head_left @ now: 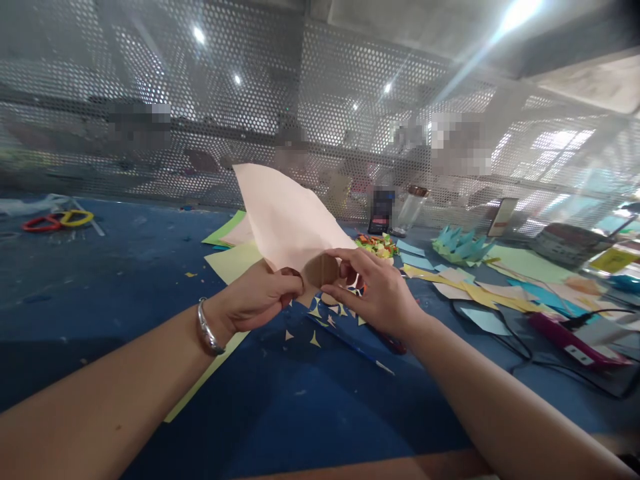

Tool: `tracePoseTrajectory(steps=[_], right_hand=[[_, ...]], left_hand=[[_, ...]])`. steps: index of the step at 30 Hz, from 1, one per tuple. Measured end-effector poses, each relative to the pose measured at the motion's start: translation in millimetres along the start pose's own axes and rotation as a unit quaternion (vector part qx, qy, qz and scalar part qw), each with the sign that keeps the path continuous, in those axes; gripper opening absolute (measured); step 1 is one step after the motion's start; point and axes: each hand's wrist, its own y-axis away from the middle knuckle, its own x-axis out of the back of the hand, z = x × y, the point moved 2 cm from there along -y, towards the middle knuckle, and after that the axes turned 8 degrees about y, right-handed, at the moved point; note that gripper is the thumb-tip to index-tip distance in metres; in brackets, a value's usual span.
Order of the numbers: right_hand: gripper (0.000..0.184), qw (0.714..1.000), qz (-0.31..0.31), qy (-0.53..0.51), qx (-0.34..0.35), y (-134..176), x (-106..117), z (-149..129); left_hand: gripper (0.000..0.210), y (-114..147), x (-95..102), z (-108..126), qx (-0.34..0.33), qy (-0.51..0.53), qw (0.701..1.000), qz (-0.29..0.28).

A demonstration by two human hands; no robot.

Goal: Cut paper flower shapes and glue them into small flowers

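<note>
A: Biggest first. What do we have?

B: Beyond both hands, a mesh screen (pixel 350 73). Under them, a blue table (pixel 125 267).

A: Next in size, we log a pale pink sheet of paper (pixel 290 213), raised at a slant, rising past the left hand (pixel 260 293) and leaning away from us.

B: State of that hand?

A: Fingers curled, thumb pressed in, gripping the sheet's near lower edge. The right hand (pixel 380 290) pinches a brown disc between thumb and forefinger, against the sheet.

B: Other paper?

A: A yellow sheet (pixel 233 263) just beyond the left hand, flat on the table.

B: Right of the right hand we count a purple power strip (pixel 575 343) and, farther off, a blue paper crown (pixel 460 243). Well left of the left hand, scissors (pixel 60 220) with red and yellow handles.

A: Beyond the right hand, a bottle (pixel 411 210) beside a phone (pixel 382 213).

B: Nearer us than the right hand, a blue pen (pixel 350 348).

A: Then the disc (pixel 321 270) itself, between the two hands.

B: Smallest, pointed paper scraps (pixel 315 340), scattered just below the hands.
</note>
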Motion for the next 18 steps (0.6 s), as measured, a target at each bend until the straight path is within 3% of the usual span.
tracePoseTrajectory(steps=[4, 14, 18], right_hand=[[0.046, 1.0, 0.0, 0.005, 0.003, 0.1, 0.0, -1.0], [0.044, 1.0, -0.002, -0.004, 0.01, 0.0, 1.4, -4.7], [0.046, 1.0, 0.009, 0.003, 0.026, -0.5, 0.6, -7.4]], left_hand=[[0.017, 1.3, -4.5, 2.4, 0.032, 0.005, 0.999, -0.001], [0.01, 1.0, -5.5, -0.8, 0.018, 0.04, 0.999, -0.014], [0.026, 2.7, -10.2, -4.1, -0.001, 0.081, 0.997, -0.011]])
